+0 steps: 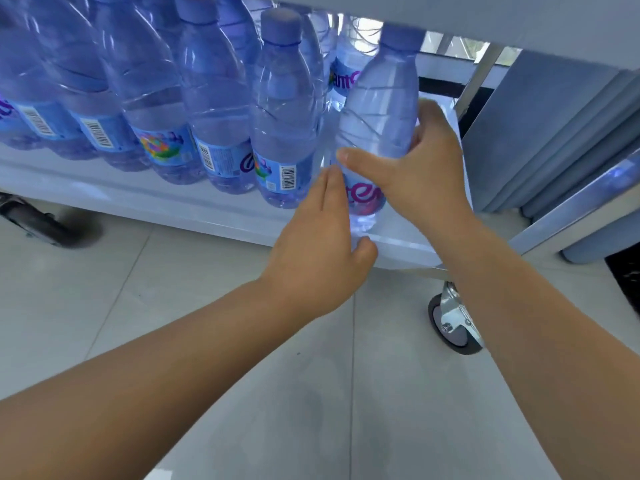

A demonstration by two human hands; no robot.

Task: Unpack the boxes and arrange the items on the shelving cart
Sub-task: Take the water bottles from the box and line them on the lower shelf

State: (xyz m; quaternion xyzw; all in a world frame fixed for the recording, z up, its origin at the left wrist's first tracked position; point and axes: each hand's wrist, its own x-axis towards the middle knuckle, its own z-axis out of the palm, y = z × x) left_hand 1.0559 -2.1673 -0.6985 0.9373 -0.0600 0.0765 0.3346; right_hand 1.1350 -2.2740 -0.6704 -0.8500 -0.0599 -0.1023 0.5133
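Several clear water bottles with blue caps and blue labels [221, 109] stand in rows on the cart's lower white shelf [194, 209]. At the right end of the front row stands one more bottle [381, 109], upright near the shelf's right front corner. My right hand [426, 171] grips its middle, thumb across the front and fingers round the right side. My left hand [322, 254] has straight fingers that touch the bottle's lower left side, just above the shelf edge.
The upper shelf [450, 15] hangs just above the bottle caps. A caster wheel [453, 323] sits under the cart's right corner, another [38, 220] at far left. A grey cabinet [554, 133] stands close on the right. Tiled floor lies below.
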